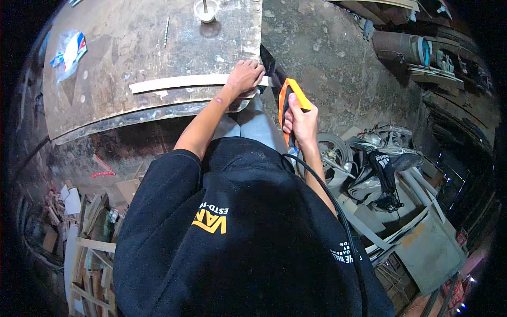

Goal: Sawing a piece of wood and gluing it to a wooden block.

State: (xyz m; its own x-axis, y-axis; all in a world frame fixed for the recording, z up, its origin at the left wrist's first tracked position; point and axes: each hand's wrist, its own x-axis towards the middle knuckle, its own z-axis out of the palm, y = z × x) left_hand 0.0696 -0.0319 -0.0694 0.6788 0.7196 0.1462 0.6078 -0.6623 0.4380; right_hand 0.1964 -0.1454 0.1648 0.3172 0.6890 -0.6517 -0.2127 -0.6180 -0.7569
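A long white strip, probably wood (179,82), lies along the near side of the worn wooden table (121,53). Its right end sticks out a little past the table's right edge. My left hand (245,78) is closed over the strip near that end, pressing it onto the tabletop. Just off the edge, my right hand (302,120) grips the orange and black handle of a hand saw (299,95). The dark blade points away from me, beside the strip's end; whether its teeth touch the strip I cannot tell.
On the table are a clear plastic cup (206,11) with a stick in it, a thin striped stick (167,33) and a blue-and-white plastic packet (71,53). A motorbike (369,158) stands at the right. Wood scraps (92,248) pile up at lower left.
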